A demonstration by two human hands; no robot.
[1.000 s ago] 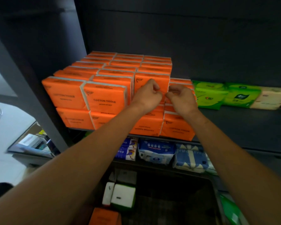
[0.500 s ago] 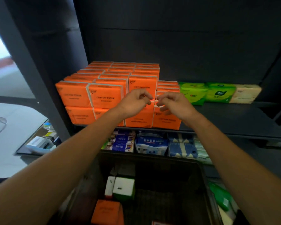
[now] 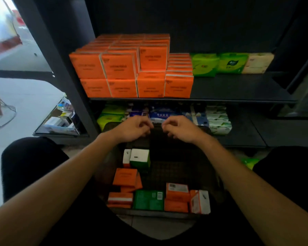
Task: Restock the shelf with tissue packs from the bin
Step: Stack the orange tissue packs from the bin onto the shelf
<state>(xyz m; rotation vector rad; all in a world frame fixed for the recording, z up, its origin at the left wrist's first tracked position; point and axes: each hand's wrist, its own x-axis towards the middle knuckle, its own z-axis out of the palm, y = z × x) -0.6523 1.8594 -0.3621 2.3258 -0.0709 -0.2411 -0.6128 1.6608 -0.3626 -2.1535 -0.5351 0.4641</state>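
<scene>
Both hands are empty. The left hand (image 3: 133,128) and right hand (image 3: 181,128) hover side by side over the far end of the dark grid-bottomed plastic bin (image 3: 176,171), fingers loosely curled, touching nothing. Boxy film-wrapped tissue packs (image 3: 126,176), orange, green and white, lie in the bin. The blocky orange tissue-pack stack (image 3: 121,68) fills the left of the matte black shelf (image 3: 238,89). Half a second ago both hands were up at that stack.

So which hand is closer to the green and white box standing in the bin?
Left. The left hand is just beyond the box, nearly in line; the right hand is farther, off to its right.
</scene>
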